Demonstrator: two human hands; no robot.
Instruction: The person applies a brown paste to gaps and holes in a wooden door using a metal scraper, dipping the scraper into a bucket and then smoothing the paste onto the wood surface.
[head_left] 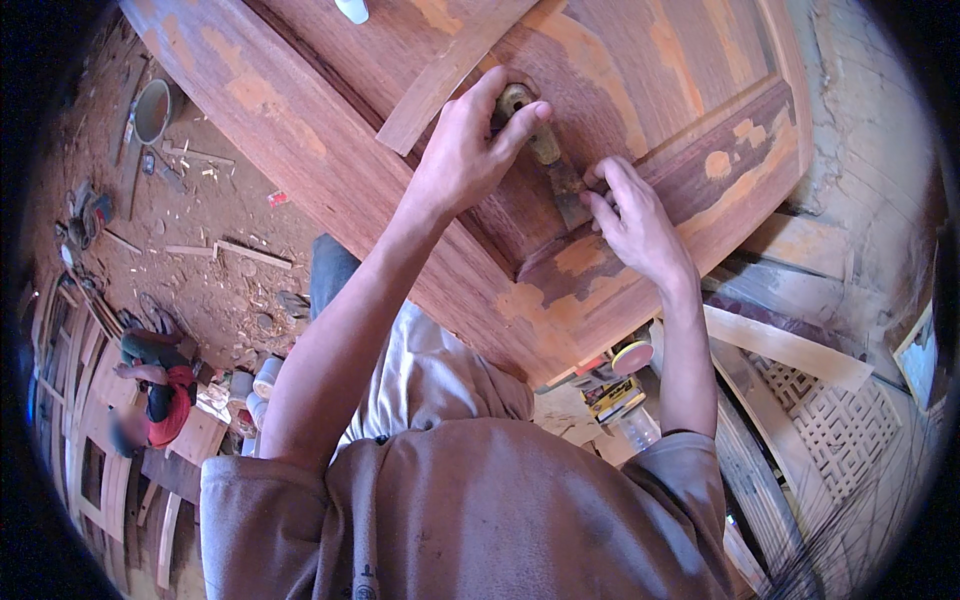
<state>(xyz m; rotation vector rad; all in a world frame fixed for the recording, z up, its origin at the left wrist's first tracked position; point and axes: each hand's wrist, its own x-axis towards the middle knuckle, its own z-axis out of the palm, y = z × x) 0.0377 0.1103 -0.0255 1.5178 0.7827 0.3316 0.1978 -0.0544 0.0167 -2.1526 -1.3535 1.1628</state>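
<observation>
A reddish-brown wooden panelled door [330, 190] with orange filler patches lies across the upper middle. On its recessed panel is a worn tool that looks like a chisel [545, 148], with a rounded, knobbed upper end and a flat, wide blade. My left hand [465, 155] is closed around the upper end, thumb and forefinger on either side of it. My right hand [630, 215] has curled fingers, and its thumb and forefinger pinch the edge of the blade. Left of the tool, a flat wooden strip [430, 95] lies slantwise on the door, close to my left hand.
A white object [352, 9] rests at the door's top edge. A sanding disc [632, 357] and a yellow box [612, 398] sit below the door. Lattice panel [835, 420] and boards stand right. Another person [165, 395], a bucket [157, 112] and wood scraps are left.
</observation>
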